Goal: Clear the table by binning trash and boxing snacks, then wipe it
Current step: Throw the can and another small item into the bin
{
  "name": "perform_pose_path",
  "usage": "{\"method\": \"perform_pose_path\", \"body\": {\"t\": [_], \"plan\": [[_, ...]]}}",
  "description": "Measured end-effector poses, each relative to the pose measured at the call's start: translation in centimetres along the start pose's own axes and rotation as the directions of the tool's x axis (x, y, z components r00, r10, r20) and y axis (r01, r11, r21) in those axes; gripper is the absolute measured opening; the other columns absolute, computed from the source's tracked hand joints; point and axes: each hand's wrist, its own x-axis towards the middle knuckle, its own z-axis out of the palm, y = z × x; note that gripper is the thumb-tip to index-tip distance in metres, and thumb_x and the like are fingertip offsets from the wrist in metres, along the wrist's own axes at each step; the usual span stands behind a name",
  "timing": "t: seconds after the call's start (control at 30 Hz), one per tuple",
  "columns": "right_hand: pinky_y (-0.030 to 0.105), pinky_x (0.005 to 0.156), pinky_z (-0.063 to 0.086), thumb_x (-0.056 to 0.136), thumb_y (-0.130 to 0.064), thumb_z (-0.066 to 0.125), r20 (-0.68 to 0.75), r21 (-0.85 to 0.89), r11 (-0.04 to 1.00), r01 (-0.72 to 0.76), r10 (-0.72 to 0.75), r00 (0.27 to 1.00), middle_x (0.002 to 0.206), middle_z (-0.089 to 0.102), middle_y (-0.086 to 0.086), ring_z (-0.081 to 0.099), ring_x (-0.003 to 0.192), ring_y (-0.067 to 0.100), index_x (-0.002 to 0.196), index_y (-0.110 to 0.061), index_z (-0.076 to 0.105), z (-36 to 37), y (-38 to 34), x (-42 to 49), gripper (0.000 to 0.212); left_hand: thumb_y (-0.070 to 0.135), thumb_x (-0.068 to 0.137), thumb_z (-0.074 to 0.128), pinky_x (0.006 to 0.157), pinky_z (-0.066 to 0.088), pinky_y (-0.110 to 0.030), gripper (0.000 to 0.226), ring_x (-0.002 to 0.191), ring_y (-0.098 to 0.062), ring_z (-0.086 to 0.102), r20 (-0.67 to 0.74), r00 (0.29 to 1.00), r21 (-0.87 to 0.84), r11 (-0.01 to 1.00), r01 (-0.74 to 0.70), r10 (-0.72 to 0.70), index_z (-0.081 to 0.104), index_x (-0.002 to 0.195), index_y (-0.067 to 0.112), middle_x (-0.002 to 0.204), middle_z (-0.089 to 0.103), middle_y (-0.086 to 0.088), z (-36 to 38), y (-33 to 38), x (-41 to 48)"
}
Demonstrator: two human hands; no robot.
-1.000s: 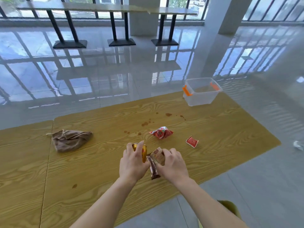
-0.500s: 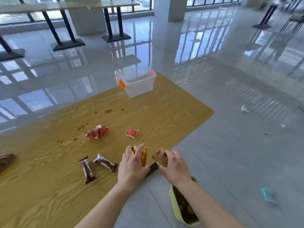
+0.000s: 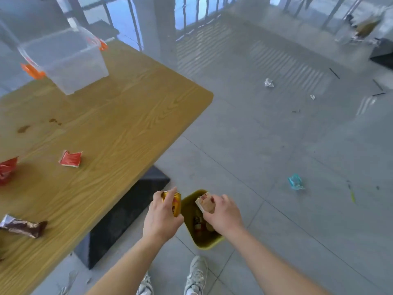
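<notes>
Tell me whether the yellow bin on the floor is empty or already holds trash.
Not empty. Down inside the yellow bin, between the two hands, a few dark and reddish pieces lie at the bottom. How full it is, cannot tell.

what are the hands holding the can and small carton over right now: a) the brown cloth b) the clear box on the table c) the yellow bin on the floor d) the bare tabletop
c, the left hand with the can and the right hand with the small carton are above the open yellow bin standing on the floor beside the table.
</notes>
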Motion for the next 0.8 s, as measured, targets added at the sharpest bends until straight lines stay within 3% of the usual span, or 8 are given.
{"method": "perform_pose_path", "body": {"t": [0.13,0.37,0.6,0.8], "plan": [[0.032,0.083,0.043,0.081,-0.05,0.067,0.07,0.052,0.989,-0.139,0.135,0.988,0.106,0.049,-0.002,0.054,0.105,0.023,0.116,-0.023,0.056,4.5,4.3,2.1,0.046,0.041,0.078,0.069,0.064,0.048,-0.018,0.08,0.104,-0.016,0.048,0.151,0.988,-0.009,1.0,0.028,-0.027,0.023,0.143,0.046,0.142,0.03,0.003,6.6,-1.4,2.5],[0.035,0.081,0.047,0.08,-0.043,0.063,0.141,0.07,0.95,-0.303,0.292,0.946,0.107,0.061,0.008,0.06,0.101,0.03,0.107,-0.016,0.061,12.6,11.0,5.9,0.038,0.032,0.079,0.067,0.093,0.053,-0.038,0.085,0.12,-0.025,0.047,0.338,0.932,-0.013,0.99,0.141,-0.129,0.022,0.15,0.04,0.145,0.03,-0.002,17.6,-4.4,5.4],[0.035,0.087,0.046,0.08,-0.042,0.065,0.159,0.049,0.938,-0.343,0.331,0.93,0.113,0.057,0.006,0.057,0.106,0.027,0.114,-0.018,0.059,18.1,15.0,9.9,0.042,0.034,0.079,0.064,0.088,0.056,-0.039,0.086,0.114,-0.026,0.053,0.366,0.913,0.053,0.984,0.17,-0.177,0.018,0.15,0.043,0.143,0.029,-0.003,25.7,-5.7,9.4],[0.036,0.09,0.045,0.085,-0.047,0.064,0.131,0.092,0.932,-0.35,0.337,0.932,0.115,0.054,0.004,0.054,0.109,0.027,0.12,-0.02,0.055,20.6,16.8,13.4,0.045,0.037,0.082,0.063,0.089,0.055,-0.045,0.084,0.121,-0.03,0.048,0.34,0.928,0.109,0.986,0.122,-0.152,0.013,0.149,0.043,0.146,0.026,-0.003,30.0,-6.6,12.4]]}}
